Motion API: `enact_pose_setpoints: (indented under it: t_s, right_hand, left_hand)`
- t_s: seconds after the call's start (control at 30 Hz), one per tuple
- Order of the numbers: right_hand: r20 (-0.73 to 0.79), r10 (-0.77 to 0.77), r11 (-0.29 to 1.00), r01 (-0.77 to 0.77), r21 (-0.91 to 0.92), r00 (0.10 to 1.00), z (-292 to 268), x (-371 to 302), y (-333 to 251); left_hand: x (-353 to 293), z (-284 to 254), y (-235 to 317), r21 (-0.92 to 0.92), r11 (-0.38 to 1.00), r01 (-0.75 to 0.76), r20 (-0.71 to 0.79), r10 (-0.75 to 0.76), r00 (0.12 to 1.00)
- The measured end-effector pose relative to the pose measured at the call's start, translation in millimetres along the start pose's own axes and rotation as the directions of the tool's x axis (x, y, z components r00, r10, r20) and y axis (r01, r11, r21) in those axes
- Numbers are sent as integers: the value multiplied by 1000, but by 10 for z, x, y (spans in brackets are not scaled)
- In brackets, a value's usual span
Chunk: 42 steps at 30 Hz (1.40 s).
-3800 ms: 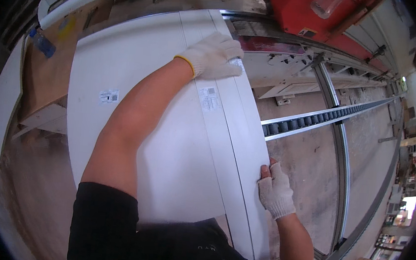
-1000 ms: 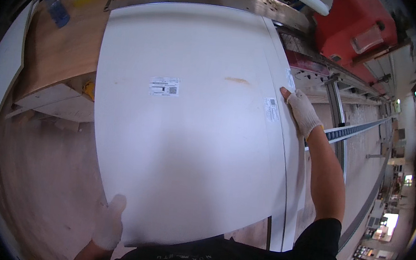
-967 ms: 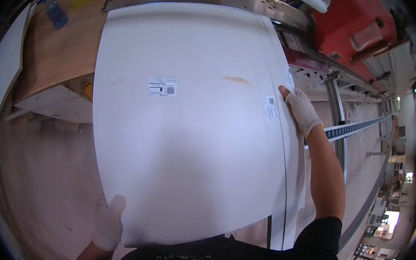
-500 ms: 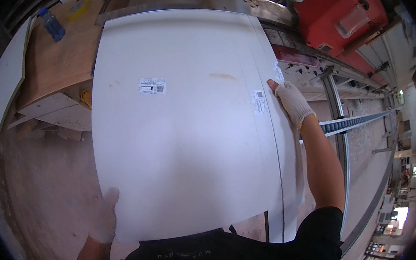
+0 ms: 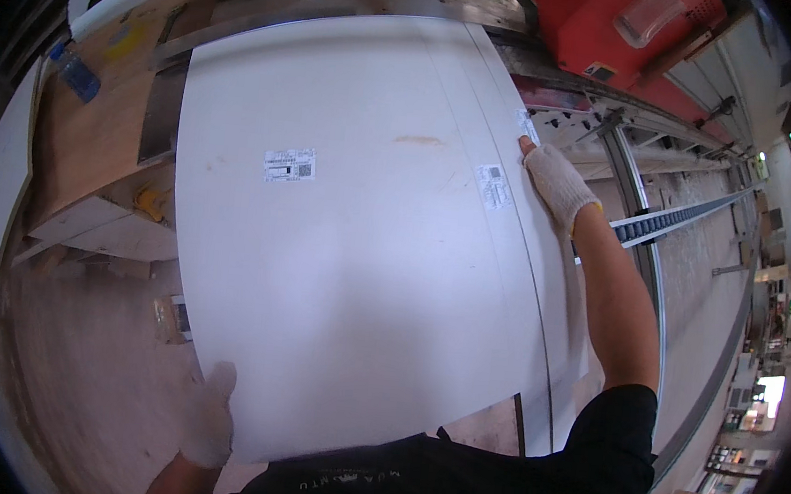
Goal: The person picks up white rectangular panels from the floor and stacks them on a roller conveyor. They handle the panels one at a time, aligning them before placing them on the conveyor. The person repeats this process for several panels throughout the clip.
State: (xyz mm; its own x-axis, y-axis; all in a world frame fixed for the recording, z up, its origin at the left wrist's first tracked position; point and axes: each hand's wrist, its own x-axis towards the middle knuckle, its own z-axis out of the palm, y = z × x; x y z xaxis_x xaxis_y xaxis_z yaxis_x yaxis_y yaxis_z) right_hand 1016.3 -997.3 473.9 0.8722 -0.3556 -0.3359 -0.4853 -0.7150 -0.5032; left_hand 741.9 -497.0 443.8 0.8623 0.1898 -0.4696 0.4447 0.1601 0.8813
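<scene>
A large white panel (image 5: 320, 250) with a paper label fills the middle of the view, with a small tan mark near its far right. Along its right side lies a narrower white strip (image 5: 544, 269), separated by a dark seam; another label sits just left of the seam. My left hand (image 5: 211, 419), in a pale knitted glove, is closed on the panel's near left edge, thumb on top and fingers mostly hidden. My right hand (image 5: 559, 184), in a white glove with a bare thumb tip, is closed on the strip's outer edge, its fingers hidden underneath.
A brown wooden bench (image 5: 94, 141) at left carries a blue bottle (image 5: 76, 74). Below it a taped box (image 5: 171, 320) is near the panel. A red machine housing (image 5: 621, 32) stands far right, with metal rails and a cable chain (image 5: 685, 218) beyond my right arm.
The bench and red machine have shifted left in view, and the taped box now shows beside the panel. Both hands keep their hold on the panel and strip.
</scene>
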Motion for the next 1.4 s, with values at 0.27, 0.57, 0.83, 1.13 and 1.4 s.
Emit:
enact_pose_setpoints:
  t_s: [0.27,0.57,0.83,1.13,1.4]
  right_hand:
    - [-34,-53,993,49,-107,998,-185,26,182]
    - [8,28,999,-28,-20,1000,-520,-221,96]
    - [-75,-19,991,9,-133,997,-607,-615,-109]
    - [-48,-15,988,7,-153,999,-578,-621,-161]
    - [-200,-23,991,-3,-132,979,-432,-524,-110]
  left_hand:
    - [-299,131,340,-36,999,41,106,-37,994]
    - [-636,204,525,-46,991,123,111,-117,987]
    - [-836,174,580,-46,963,265,76,-261,962]
    - [-778,34,458,-39,969,245,218,-231,948]
    - [-675,12,283,-63,940,336,347,-295,890]
